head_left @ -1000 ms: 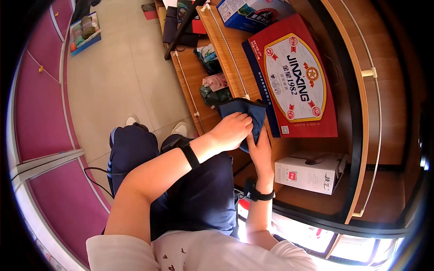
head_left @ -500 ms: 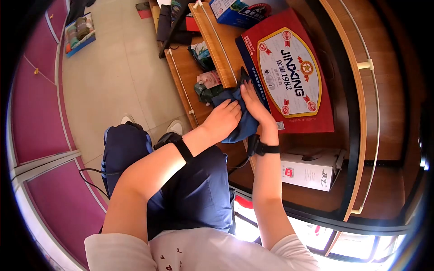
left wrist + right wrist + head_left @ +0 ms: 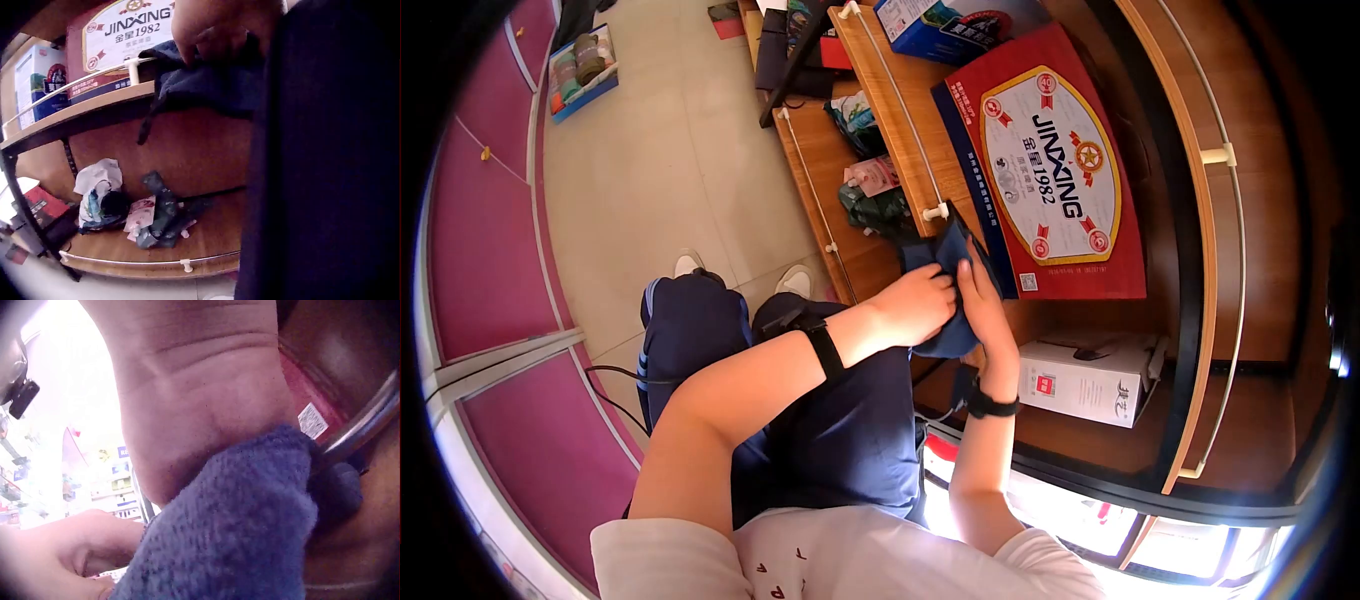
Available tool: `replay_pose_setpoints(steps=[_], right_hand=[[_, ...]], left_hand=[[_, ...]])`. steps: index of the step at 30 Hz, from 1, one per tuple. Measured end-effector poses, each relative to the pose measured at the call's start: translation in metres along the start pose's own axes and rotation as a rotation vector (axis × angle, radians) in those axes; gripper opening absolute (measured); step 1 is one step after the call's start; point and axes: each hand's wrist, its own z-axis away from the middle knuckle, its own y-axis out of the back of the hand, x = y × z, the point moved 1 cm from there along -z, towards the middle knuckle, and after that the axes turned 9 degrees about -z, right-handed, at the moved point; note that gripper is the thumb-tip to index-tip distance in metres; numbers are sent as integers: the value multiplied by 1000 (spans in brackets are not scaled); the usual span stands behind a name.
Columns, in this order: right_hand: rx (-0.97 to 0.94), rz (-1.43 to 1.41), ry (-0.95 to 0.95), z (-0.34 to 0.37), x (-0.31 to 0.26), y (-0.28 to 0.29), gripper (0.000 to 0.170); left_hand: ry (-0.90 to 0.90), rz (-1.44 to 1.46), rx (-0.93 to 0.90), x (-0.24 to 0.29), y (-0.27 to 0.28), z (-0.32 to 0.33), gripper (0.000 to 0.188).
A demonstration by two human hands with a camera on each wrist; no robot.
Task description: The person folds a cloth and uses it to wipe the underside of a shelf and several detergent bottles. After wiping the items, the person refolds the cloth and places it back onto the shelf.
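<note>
In the head view, your left hand (image 3: pixel 915 306) has its fingers bent over the cloth (image 3: pixel 952 335), gripping it. Your right hand (image 3: pixel 988 318) is open, its fingers fairly straight and close together, pressing against the cloth's other side. The cloth is bunched by the lower left corner of the red box (image 3: pixel 1040 170), at the end of the rail (image 3: pixel 900 105). The red box reads "JINXING" and "金星1982", with "40" on a badge and a QR code in its lower corner. A white box (image 3: pixel 1080 380) lies below the red box, its large characters looking like "捷艺"; a blue box (image 3: pixel 960 28) stands above it, its writing too cut off to read.

In the left wrist view, your bent left fingers touch the cloth, which hangs over the shelf edge (image 3: pixel 81 114) just right of the red box's visible lettering, "JINXING" and "金星1982". Soft packs (image 3: pixel 159 215) lie on the shelf below the red box.

In the right wrist view, the cloth covers your right fingers, so you cannot tell their bend there. The red box's QR code (image 3: pixel 312 420) shows beyond your wrist.
</note>
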Motion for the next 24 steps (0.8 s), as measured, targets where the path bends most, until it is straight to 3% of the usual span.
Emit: replay_pose_setpoints(steps=[3,5,9,13,19,24], right_hand=[[16,18,-122,46,9,11,62],[62,58,-224,76,-5,14,65],[205,246,-435,110,10,18,76],[281,193,-454,103,33,22,82],[229,243,-421,72,71,36,83],[208,343,-353,51,94,43,84]], left_hand=[[-120,81,0,18,-13,2,27],[-137,170,-96,25,-2,1,28],[-145,122,-68,30,-7,-1,27],[-145,104,-119,22,-6,-2,31],[-143,133,-18,16,-14,1,36],[-138,121,-100,20,-9,-1,37]])
